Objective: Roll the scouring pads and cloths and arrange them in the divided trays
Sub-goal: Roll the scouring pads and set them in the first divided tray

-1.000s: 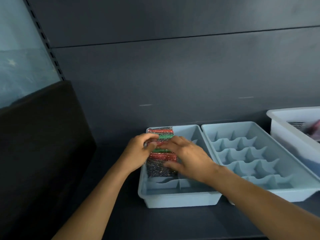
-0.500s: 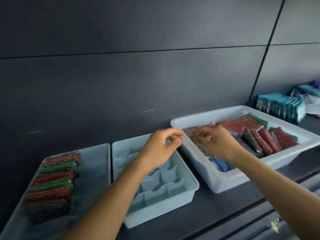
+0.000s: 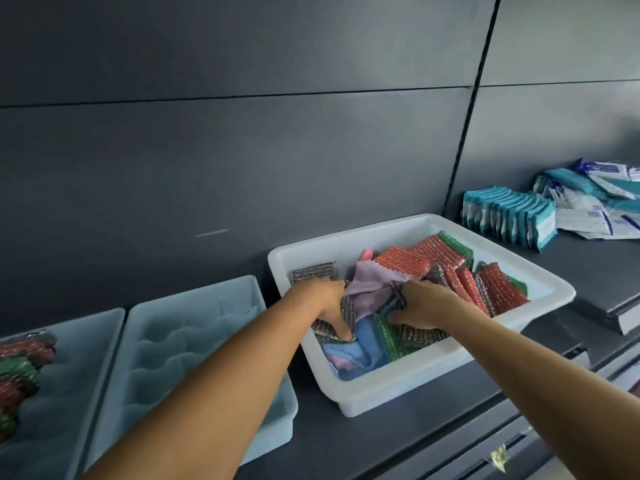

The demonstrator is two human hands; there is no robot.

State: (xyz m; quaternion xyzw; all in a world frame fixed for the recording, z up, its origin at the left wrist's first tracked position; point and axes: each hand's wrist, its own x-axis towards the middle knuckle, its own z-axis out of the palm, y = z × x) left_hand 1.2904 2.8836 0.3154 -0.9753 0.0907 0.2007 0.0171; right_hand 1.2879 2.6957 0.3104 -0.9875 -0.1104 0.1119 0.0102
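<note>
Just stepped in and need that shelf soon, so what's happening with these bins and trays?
A person has both hands in the white plastic bin of scouring pads and cloths. The left hand pinches a silver scouring pad; the right hand sits curled beside it, grip unclear. The far-left pale blue divided tray holds rolled red and green pads; the neighbouring blue tray shows only dividers.

Smooth plastic bin (image 3: 408, 389), glittery mesh scouring pads (image 3: 401, 261).
</note>
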